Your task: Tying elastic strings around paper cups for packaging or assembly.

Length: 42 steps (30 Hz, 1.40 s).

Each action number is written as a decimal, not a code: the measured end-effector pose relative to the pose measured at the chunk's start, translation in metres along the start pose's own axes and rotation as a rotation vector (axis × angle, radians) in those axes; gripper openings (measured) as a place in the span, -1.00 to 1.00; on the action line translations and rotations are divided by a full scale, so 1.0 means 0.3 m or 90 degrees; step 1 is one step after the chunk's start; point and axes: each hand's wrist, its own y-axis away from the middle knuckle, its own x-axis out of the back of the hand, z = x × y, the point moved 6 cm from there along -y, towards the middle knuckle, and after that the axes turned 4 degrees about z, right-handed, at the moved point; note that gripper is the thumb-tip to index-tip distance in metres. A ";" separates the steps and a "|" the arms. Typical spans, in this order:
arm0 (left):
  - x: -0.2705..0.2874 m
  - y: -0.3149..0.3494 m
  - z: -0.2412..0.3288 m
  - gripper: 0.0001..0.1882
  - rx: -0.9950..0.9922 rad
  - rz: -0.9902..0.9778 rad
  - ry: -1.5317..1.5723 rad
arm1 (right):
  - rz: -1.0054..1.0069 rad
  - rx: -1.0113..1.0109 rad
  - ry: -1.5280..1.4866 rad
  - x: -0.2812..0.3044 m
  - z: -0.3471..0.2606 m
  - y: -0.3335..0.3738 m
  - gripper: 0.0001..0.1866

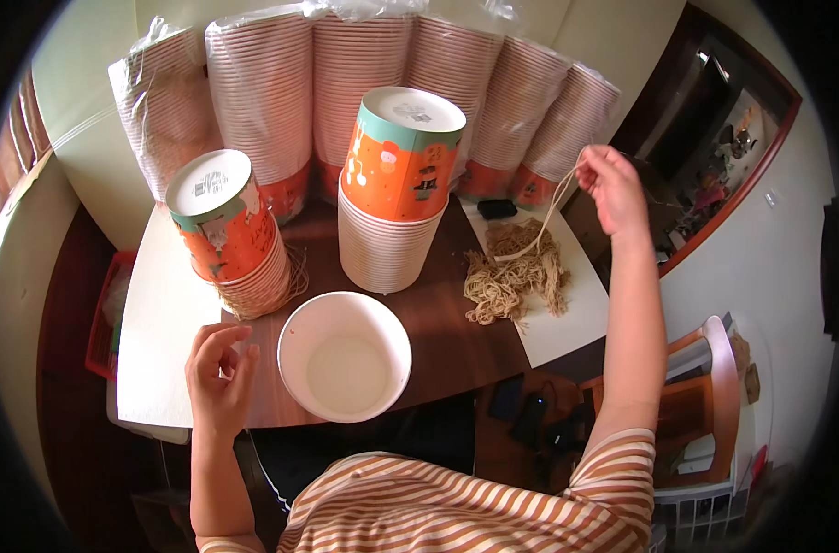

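My right hand (611,189) is raised over the right side of the table, thumb and fingers pinched on a pale cord (556,207). The cord hangs down to a tangled heap of tan cords (521,281) on a white sheet. My left hand (220,373) is empty, its fingers loosely curled and apart, at the near left edge of the table. Beside it, a white paper bucket (346,358) stands mouth up near the front edge. Behind are a shorter stack of upside-down orange buckets (221,230), with cord around its lower part, and a taller stack (401,170).
Tall plastic-wrapped stacks of paper buckets (258,101) line the back of the table against the wall. A small black object (498,209) lies by the cord heap. A wooden chair (705,396) stands at the right, a red crate (106,318) at the left.
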 end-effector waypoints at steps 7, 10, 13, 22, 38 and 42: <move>-0.047 -0.019 0.119 -0.83 -0.018 -0.094 0.198 | -0.178 0.138 0.351 -0.248 -0.253 0.243 -0.90; -0.124 -0.052 0.222 -0.80 -0.076 -0.188 0.213 | -0.363 0.228 0.406 -0.372 -0.242 0.386 -0.88; -0.233 -0.055 0.350 -0.68 -0.116 -0.336 0.199 | -0.456 0.211 0.370 -0.446 -0.226 0.493 -0.89; -0.344 0.086 0.374 -0.84 -0.034 -0.512 0.300 | -0.498 0.100 0.203 -0.479 -0.171 0.669 -0.89; -0.169 0.403 0.099 -0.57 0.433 -0.784 0.455 | -0.766 0.075 0.324 -0.389 0.048 0.853 -0.78; -0.225 0.446 0.125 -0.62 0.490 -0.903 0.470 | -0.648 0.197 0.251 -0.500 -0.101 0.902 -0.47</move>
